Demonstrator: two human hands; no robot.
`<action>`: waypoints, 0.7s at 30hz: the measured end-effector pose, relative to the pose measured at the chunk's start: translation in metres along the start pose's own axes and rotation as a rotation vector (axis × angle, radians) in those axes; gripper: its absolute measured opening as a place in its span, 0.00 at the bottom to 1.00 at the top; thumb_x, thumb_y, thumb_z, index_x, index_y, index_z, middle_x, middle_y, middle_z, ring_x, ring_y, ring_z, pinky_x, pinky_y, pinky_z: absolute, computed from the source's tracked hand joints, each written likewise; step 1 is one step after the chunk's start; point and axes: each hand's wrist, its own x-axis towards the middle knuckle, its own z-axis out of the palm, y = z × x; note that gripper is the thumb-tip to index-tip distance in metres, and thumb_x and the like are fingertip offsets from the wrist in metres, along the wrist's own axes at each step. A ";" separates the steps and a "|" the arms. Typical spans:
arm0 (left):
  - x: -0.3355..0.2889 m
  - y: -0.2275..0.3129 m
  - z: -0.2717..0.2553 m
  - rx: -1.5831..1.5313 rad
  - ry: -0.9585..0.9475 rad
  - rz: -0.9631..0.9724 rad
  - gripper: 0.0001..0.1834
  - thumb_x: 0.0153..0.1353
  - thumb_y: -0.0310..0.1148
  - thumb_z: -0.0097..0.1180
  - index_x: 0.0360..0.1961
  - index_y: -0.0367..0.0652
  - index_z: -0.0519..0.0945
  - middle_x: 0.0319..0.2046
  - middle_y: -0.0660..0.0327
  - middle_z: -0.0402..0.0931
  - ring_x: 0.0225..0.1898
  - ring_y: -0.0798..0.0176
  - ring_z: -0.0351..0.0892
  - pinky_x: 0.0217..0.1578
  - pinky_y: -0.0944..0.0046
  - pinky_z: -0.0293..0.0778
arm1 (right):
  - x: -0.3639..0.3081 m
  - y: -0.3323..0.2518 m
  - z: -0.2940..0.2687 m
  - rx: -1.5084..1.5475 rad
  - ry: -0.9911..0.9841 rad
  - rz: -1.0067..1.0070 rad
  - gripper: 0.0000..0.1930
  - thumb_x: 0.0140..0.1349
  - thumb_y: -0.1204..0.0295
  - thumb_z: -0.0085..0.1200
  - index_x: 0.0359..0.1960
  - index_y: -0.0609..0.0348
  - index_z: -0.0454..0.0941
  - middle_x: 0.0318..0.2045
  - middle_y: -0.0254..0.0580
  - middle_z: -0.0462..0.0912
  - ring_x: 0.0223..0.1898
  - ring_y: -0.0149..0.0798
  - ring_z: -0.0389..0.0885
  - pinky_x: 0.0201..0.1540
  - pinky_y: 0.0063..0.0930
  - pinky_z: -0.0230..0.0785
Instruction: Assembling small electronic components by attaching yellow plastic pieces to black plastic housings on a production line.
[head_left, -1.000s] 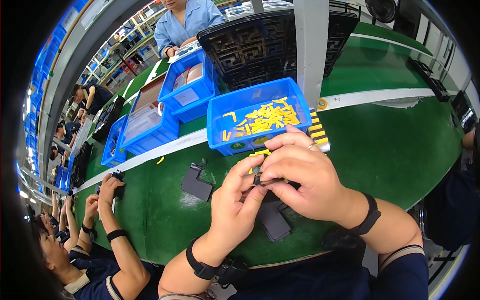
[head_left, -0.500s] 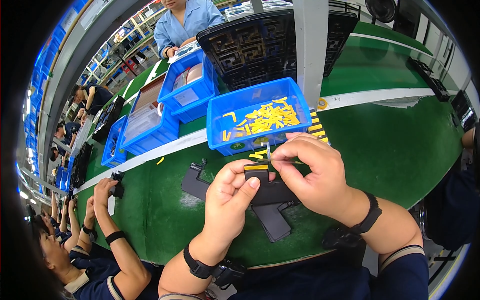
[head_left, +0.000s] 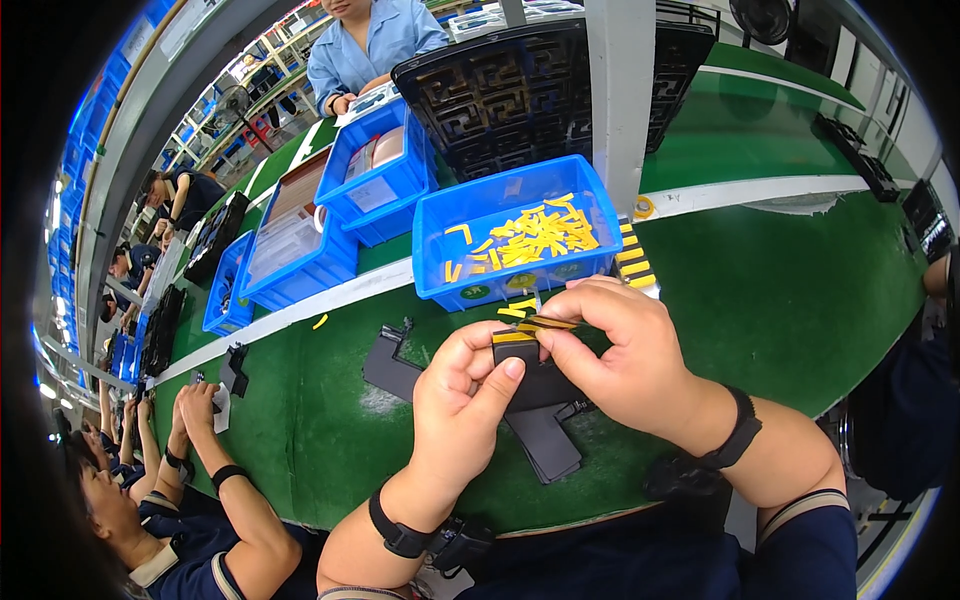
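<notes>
My left hand is closed around a dark flat part with a yellow strip along its top edge. Between the thumb and fingers of my right hand is a black-and-yellow striped strip, its left end at the top of the dark part. Below my hands, dark L-shaped parts lie stacked on the green table. Another dark L-shaped part rests left of my left hand. Just beyond, a blue bin holds many yellow strips.
A striped yellow-and-black sheet lies right of the bin, by a grey post. Further blue bins stand to the left. A co-worker's hands are at the left, beside a dark part. Black trays lean behind.
My right hand has turned the strip so its striped face shows. The left hand stays nearly in place. At the left, the co-worker's hands have moved down, away from a dark part.
</notes>
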 end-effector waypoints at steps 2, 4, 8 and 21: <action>-0.002 -0.001 0.001 0.044 0.026 -0.006 0.14 0.62 0.21 0.49 0.50 0.32 0.68 0.41 0.55 0.79 0.43 0.69 0.77 0.45 0.70 0.72 | 0.000 -0.001 -0.001 -0.094 -0.002 -0.079 0.07 0.45 0.80 0.58 0.27 0.61 0.76 0.24 0.43 0.78 0.29 0.46 0.76 0.33 0.35 0.67; -0.003 -0.003 0.003 0.317 0.097 0.041 0.14 0.60 0.21 0.52 0.47 0.33 0.71 0.37 0.57 0.81 0.39 0.72 0.78 0.40 0.72 0.73 | 0.002 -0.002 -0.002 -0.186 -0.004 -0.161 0.06 0.44 0.79 0.58 0.27 0.62 0.76 0.24 0.44 0.77 0.29 0.45 0.76 0.33 0.35 0.67; -0.005 -0.004 0.004 0.441 0.128 0.082 0.13 0.59 0.21 0.54 0.46 0.33 0.72 0.35 0.59 0.81 0.36 0.75 0.77 0.37 0.73 0.73 | 0.001 -0.005 -0.004 -0.245 -0.061 -0.271 0.06 0.44 0.79 0.59 0.25 0.62 0.76 0.23 0.44 0.76 0.28 0.45 0.76 0.34 0.36 0.67; 0.001 -0.001 -0.007 0.078 0.098 0.016 0.07 0.64 0.24 0.45 0.40 0.32 0.73 0.33 0.56 0.79 0.36 0.66 0.80 0.39 0.68 0.75 | 0.012 -0.008 -0.012 -0.139 -0.026 0.001 0.12 0.50 0.80 0.54 0.38 0.59 0.79 0.18 0.43 0.73 0.22 0.45 0.74 0.27 0.35 0.66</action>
